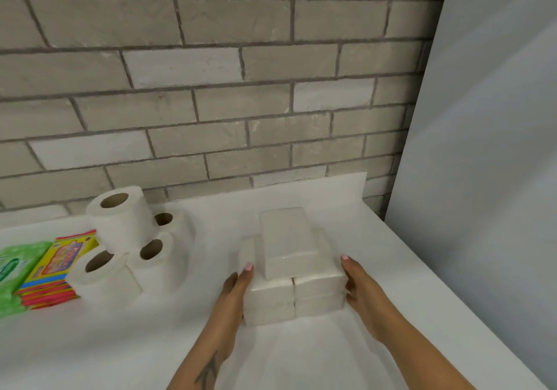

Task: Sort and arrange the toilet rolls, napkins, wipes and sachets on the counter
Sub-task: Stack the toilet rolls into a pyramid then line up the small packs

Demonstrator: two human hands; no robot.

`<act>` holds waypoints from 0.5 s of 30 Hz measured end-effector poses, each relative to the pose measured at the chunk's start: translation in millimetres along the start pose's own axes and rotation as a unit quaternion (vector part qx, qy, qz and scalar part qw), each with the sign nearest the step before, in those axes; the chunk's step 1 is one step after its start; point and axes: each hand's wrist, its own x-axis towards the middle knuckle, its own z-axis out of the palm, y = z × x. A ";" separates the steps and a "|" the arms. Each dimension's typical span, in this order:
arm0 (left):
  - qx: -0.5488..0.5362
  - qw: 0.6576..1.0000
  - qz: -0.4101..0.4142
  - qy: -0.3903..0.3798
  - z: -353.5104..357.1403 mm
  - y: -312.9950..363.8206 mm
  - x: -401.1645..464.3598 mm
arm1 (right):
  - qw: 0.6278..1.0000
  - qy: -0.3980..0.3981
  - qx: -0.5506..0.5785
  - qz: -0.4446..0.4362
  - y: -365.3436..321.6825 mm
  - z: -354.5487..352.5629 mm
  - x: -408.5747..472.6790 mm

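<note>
Item: stack of 5 white plastic-wrapped rectangular napkin packs, on the white counter, right of centre, in front of the grey brick wall. 4 packs form a 2-by-2 base; 1 pack lies on top, centred over the seam.

Orientation: each pack's long axis runs from the person toward the wall, short ends facing the person. The top pack follows the same line, tilted slightly leftward at its far end.

Hands: left hand lies flat against the stack's left side, fingers straight; right hand lies flat against the right side, fingers straight. Neither curls round a pack; both press inward, palms facing each other.

Step in hand, as judged: squaring the napkin stack, the napkin group being near finished.

Next move, as judged: even pressure from both sides to close the base seam, kept low so the top pack does not slide; then release.

Other stock, left, well apart from the stack: 4 white toilet rolls with brown cardboard cores, 1 upon 3; flat red-and-yellow printed sachets piled beside them; green soft wipes packets at the frame edge.
</note>
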 end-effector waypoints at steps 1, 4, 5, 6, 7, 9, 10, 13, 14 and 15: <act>0.005 1.000 0.001 -0.002 5.3 2.1 -0.2 | 1.000 -0.016 -0.006 0.010 1.3 -1.4 3.4; 0.008 1.000 -0.002 0.028 18.4 0.1 1.5 | 0.999 -0.028 -0.030 0.008 7.5 -6.2 9.8; 0.009 0.999 -0.003 0.030 21.3 -1.0 2.4 | 0.999 -0.021 -0.029 0.007 8.8 -9.0 11.8; 0.010 1.000 -0.002 0.029 24.9 -2.2 3.8 | 0.999 -0.013 -0.030 0.008 8.7 -12.0 13.7; 0.012 0.999 -0.002 0.030 29.2 -2.3 4.9 | 1.000 -0.006 -0.028 0.008 8.3 -15.8 16.9; 0.014 0.999 -0.003 0.031 38.4 -1.2 10.9 | 1.000 0.007 -0.023 0.006 3.9 -22.1 24.3; 0.017 0.999 -0.004 0.031 42.9 -0.1 15.7 | 1.000 0.015 -0.023 0.006 0.9 -25.0 28.7; 0.040 0.998 -0.004 0.039 55.5 6.4 34.1 | 0.999 0.030 -0.036 0.009 -7.6 -31.9 47.6; 0.044 0.998 -0.003 0.040 58.6 8.0 41.4 | 0.998 0.036 -0.044 0.009 -10.7 -33.3 55.4; 0.046 0.998 -0.005 0.042 61.3 9.7 48.4 | 0.998 0.040 -0.049 0.009 -13.2 -34.8 63.6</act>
